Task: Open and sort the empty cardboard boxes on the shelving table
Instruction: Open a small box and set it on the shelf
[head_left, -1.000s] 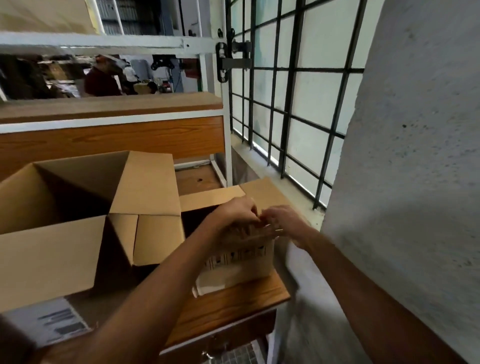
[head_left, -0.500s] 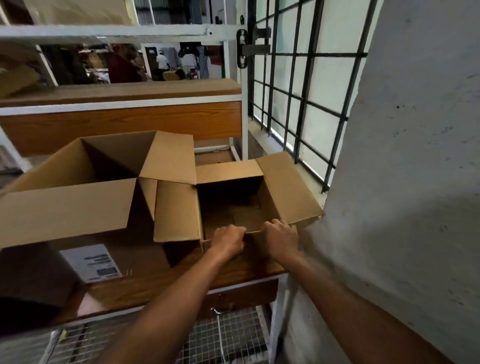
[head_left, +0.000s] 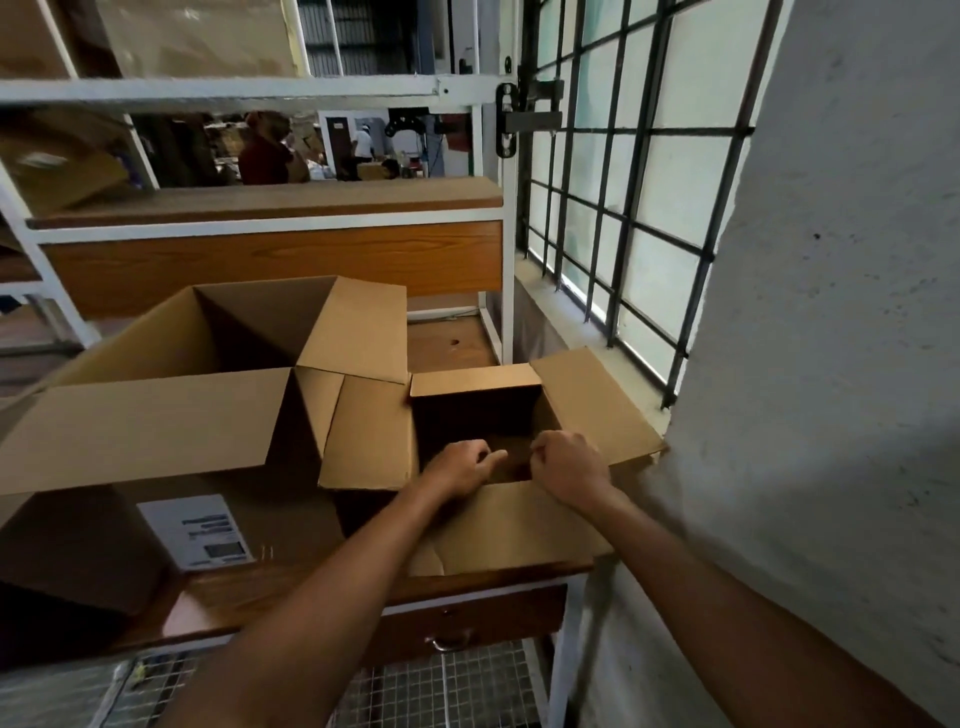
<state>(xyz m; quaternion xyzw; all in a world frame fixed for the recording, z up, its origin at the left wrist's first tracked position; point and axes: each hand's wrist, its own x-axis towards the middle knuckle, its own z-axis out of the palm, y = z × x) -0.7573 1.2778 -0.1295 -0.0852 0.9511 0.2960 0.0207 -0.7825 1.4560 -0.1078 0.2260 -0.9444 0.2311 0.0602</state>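
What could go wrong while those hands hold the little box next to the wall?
The small box sits at the front corner of the table; the left hand and right hand curl over its near rim, so a hard pull might drag it off. Its right flap meets the wall and could crumple. Its left flap touches the large box and may snag.

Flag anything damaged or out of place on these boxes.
Only a minor thing: the small box has its near flap folded out toward the camera, with a crease near the flap's lower left corner. Otherwise it and the large box sit open and upright on the table; nothing spilled.
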